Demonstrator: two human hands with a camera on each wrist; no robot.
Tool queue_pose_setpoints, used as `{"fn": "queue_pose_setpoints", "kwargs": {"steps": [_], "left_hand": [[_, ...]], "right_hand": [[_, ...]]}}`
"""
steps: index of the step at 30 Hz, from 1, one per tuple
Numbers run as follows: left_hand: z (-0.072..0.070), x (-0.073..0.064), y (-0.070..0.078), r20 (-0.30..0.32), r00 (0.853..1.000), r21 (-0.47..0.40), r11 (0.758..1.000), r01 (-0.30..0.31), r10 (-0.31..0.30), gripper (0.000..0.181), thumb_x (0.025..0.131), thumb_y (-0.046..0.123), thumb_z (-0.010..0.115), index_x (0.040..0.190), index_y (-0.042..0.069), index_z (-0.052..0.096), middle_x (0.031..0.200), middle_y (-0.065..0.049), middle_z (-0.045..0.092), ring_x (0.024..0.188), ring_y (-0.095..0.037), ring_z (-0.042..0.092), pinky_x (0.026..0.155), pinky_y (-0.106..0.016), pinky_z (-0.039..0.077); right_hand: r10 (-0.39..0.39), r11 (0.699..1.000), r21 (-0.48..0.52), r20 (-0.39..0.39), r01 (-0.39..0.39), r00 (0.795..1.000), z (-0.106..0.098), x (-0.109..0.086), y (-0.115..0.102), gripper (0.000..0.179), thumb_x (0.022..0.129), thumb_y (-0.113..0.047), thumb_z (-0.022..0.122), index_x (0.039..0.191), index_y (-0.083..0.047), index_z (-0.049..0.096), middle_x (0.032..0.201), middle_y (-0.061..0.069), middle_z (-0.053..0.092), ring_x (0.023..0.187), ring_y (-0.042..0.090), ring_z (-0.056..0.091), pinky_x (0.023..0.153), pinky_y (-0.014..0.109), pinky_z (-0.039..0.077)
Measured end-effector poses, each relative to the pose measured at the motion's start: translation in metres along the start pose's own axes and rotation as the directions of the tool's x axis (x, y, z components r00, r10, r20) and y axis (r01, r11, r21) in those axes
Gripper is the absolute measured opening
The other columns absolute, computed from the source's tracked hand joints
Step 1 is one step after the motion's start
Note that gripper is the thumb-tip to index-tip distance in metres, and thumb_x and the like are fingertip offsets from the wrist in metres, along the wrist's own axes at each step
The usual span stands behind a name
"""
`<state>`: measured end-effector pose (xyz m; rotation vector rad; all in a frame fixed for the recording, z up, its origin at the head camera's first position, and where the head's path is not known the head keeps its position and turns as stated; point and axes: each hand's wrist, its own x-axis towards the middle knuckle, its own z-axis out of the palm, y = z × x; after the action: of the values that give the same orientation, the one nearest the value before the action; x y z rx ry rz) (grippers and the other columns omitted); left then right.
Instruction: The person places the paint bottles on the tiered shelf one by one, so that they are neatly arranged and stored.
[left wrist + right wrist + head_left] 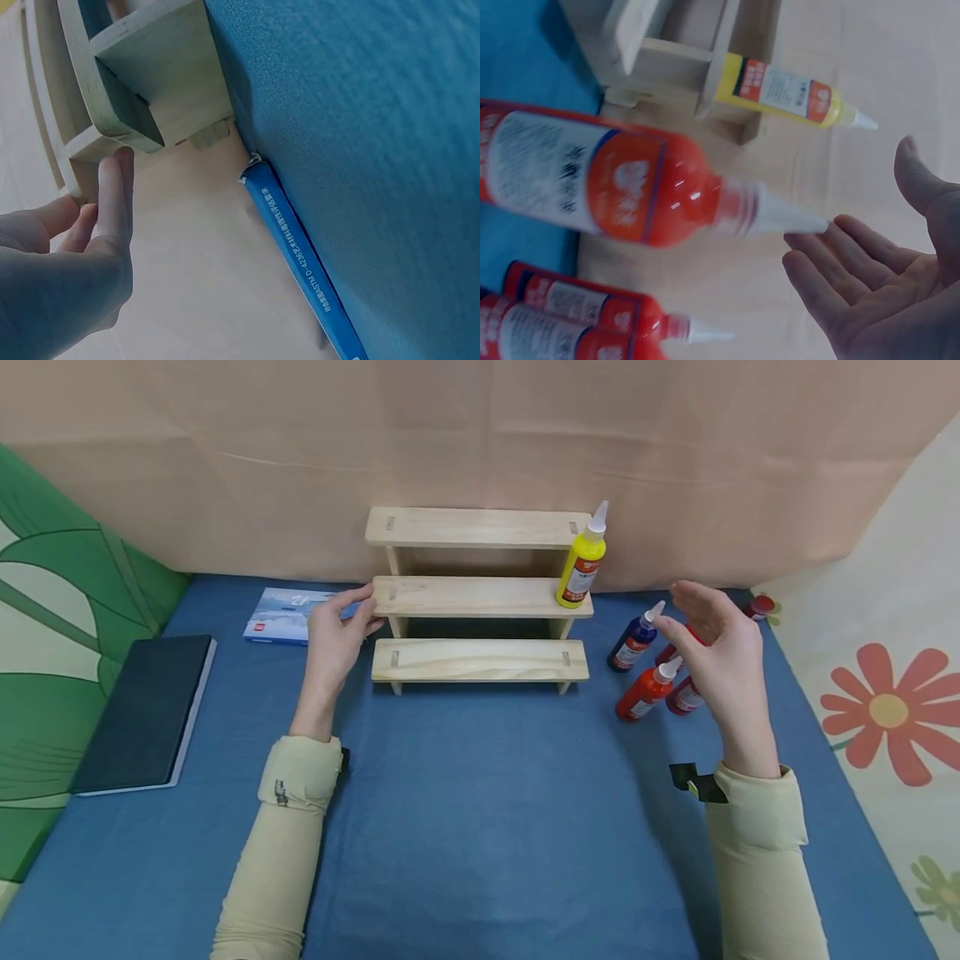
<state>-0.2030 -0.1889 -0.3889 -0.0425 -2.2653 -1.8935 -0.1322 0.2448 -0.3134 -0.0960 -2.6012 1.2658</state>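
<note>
Head view, left hand [334, 643]: pinches the left end of the wooden shelf [465, 597], probably steadying it.
Right hand [723, 660]: empty, loose, right of shelf near blue bottle [628, 647].
Yellow bottle [581, 568]: upright on shelf's tier 2 of 3, right end.

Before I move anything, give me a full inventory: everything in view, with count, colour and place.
Shelf: one, three tiers, pale wood, centre back
Yellow bottle: one, yellow, on the middle tier's right end
Blue bottle: one, dark blue, right of the shelf
Red bottles: at least three, red shades, right of the shelf, some partly hidden
Box: one, blue and white, left of the shelf, partly hidden
Notebook: one, dark, far left
Cloth: one, blue, under everything
Backdrop: one, beige, behind the shelf
Side panels: two, green left, white with flowers right
Sleeves: two, pale, lower left and right
Left hand: one, bare, touching the shelf's left end
Right hand: one, bare, by the red bottles
</note>
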Motion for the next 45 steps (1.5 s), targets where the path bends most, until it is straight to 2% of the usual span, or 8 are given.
{"fn": "queue_pose_setpoints", "kwargs": {"steps": [14,23,30,35,41,45], "left_hand": [[-0.002,0.001,0.001,-0.021,0.999,-0.008,1.000,0.026,-0.026,0.038,0.111,0.007,0.058,0.147,-0.007,0.060,0.153,-0.028,0.050,0.124,-0.041,0.066,0.102,-0.032,0.060],[-0.002,0.001,-0.001,-0.018,1.000,-0.011,1.000,0.022,-0.022,0.039,0.111,0.007,0.059,0.147,-0.007,0.059,0.154,-0.027,0.050,0.124,-0.041,0.067,0.102,-0.033,0.060],[-0.001,0.000,0.000,-0.017,1.000,-0.010,1.000,0.019,-0.019,0.039,0.111,0.007,0.059,0.147,-0.007,0.060,0.153,-0.028,0.050,0.123,-0.041,0.067,0.102,-0.033,0.060],[0.001,0.001,0.001,-0.012,1.000,-0.012,1.000,0.013,-0.013,0.038,0.111,0.006,0.058,0.146,-0.008,0.060,0.152,-0.029,0.051,0.123,-0.042,0.066,0.102,-0.032,0.060],[0.000,0.001,0.001,-0.006,1.000,-0.011,1.000,0.016,-0.016,0.039,0.111,0.006,0.058,0.147,-0.007,0.059,0.153,-0.029,0.050,0.123,-0.042,0.066,0.102,-0.032,0.059],[0.001,0.000,0.000,-0.006,1.000,-0.003,1.000,0.013,-0.013,0.039,0.111,0.007,0.058,0.148,-0.006,0.059,0.154,-0.028,0.050,0.123,-0.042,0.067,0.102,-0.033,0.060]], "right_hand": [[-0.009,1.000,0.008,0.074,0.009,0.997,-0.008,-0.019,0.030,0.057,0.104,-0.029,0.075,0.156,-0.012,0.056,0.151,0.012,0.061,0.135,0.032,0.058,0.108,0.021,0.054],[-0.024,1.000,0.020,0.122,0.022,0.992,-0.005,-0.025,0.049,0.056,0.104,-0.027,0.075,0.155,-0.009,0.058,0.148,0.016,0.062,0.125,0.018,0.059,0.096,0.008,0.052],[-0.006,0.999,0.051,0.179,-0.004,0.984,-0.003,-0.030,0.060,0.055,0.105,-0.025,0.073,0.154,-0.007,0.057,0.149,0.018,0.061,0.130,0.031,0.060,0.095,0.006,0.051],[-0.007,0.997,0.079,0.209,-0.010,0.978,-0.003,-0.034,0.069,0.054,0.105,-0.022,0.074,0.153,-0.003,0.057,0.148,0.020,0.061,0.133,0.034,0.060,0.095,0.006,0.050],[0.022,0.997,0.061,0.241,-0.037,0.970,-0.001,-0.034,0.077,0.059,0.105,-0.020,0.073,0.155,0.002,0.051,0.149,0.026,0.058,0.135,0.046,0.056,0.094,0.004,0.049],[0.023,0.998,0.050,0.261,-0.038,0.965,0.000,-0.034,0.082,0.061,0.106,-0.019,0.072,0.157,0.004,0.049,0.150,0.029,0.057,0.135,0.048,0.056,0.094,0.003,0.048]]}}
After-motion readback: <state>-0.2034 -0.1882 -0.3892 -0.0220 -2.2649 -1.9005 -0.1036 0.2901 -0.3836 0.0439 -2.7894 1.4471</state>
